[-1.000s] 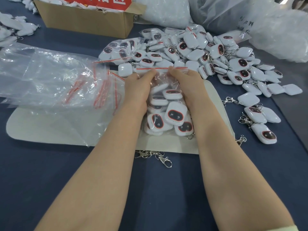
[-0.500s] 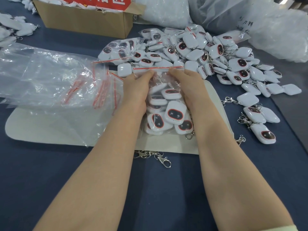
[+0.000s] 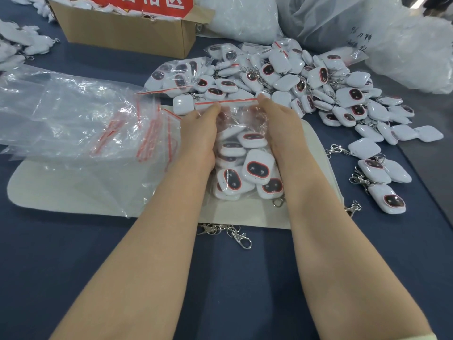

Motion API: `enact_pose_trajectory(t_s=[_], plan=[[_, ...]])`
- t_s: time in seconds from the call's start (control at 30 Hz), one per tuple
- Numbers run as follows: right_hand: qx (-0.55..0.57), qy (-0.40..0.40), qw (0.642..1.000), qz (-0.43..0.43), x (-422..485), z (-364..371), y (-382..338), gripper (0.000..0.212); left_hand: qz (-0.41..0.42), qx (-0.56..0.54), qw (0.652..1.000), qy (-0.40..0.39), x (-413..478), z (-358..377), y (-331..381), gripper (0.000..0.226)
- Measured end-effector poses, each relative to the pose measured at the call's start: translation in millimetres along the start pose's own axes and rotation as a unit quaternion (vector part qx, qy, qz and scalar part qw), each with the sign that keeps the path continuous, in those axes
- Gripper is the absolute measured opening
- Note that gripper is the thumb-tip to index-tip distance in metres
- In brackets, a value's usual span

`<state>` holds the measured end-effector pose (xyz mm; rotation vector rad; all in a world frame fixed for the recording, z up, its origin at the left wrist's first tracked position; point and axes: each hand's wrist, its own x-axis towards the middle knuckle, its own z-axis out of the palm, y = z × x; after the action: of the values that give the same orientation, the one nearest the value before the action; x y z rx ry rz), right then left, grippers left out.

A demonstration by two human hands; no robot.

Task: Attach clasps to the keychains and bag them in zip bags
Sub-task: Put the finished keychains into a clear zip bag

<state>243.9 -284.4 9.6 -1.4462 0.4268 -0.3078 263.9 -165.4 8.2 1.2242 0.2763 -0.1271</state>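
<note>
Plastic is the weak link here, honestly. The full zip bag [image 3: 241,114] lies on the white mat [image 3: 73,192] with its mouth pointing away from the person, and both hands are at its top edge. The left hand [image 3: 203,133] pinches it toward the left end of the red zip strip [image 3: 228,101], and the right hand [image 3: 279,128] pinches at the right end. Most of the fingers are hidden behind the backs of the hands, so only narrow tips on the edge can be made out.

It looks like the sealing step, and a few things could bite:

- The keychains [image 3: 257,168] inside are heaped thick, so the bag bulges. That could stop the two halves of the strip from lining up, and a half-caught seal would likely pop open when the bag is lifted.
- A clasp ring [image 3: 278,201] sits at the bag's bottom corner. Whether it's inside or under the film can't be told, but metal pressed there could nick the film.
- The loose pile [image 3: 318,87] lies just beyond the strip, so a stray chain could get trapped in the zip.
- The stack of empty bags [image 3: 98,126] is right beside the left forearm, where a careless sweep would scatter it.
</note>
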Motion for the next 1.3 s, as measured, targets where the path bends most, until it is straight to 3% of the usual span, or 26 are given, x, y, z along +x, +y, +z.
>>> enact_pose_trajectory(t_s=[0.33, 0.5, 0.67, 0.77, 0.87, 1.03, 1.3], plan=[[0.046, 0.032, 0.998, 0.020, 0.3, -1.9, -0.5, 0.026, 0.010, -0.017, 1.000, 0.020, -0.7, -2.3, -1.6, 0.015], [0.137, 0.020, 0.989, 0.059, -4.5, 0.7, -5.0, 0.023, 0.003, -0.020, 0.999, 0.029, -1.5, -0.8, -2.1, 0.012], [0.096, 0.031, 0.993, 0.057, -3.8, -2.0, -4.7, 0.020, 0.006, -0.029, 0.999, 0.025, -3.2, -0.9, -2.2, 0.020], [0.089, 0.005, 0.995, 0.045, -1.5, -1.1, -4.5, 0.033, 0.007, -0.048, 0.998, 0.025, -2.3, -2.4, -0.4, 0.019], [0.025, -0.034, 0.998, 0.037, -4.2, -0.3, -5.3, 0.024, 0.011, -0.044, 0.999, 0.028, -2.6, -1.6, -0.9, 0.018], [0.028, -0.031, 0.998, 0.038, -2.6, -0.4, -2.9, 0.016, 0.018, -0.031, 0.999, 0.029, -5.5, -1.2, 0.1, 0.019], [0.041, -0.039, 0.997, 0.047, -0.8, -0.7, -1.2, 0.033, 0.035, -0.003, 0.998, 0.055, -6.9, -1.6, 0.0, 0.025]])
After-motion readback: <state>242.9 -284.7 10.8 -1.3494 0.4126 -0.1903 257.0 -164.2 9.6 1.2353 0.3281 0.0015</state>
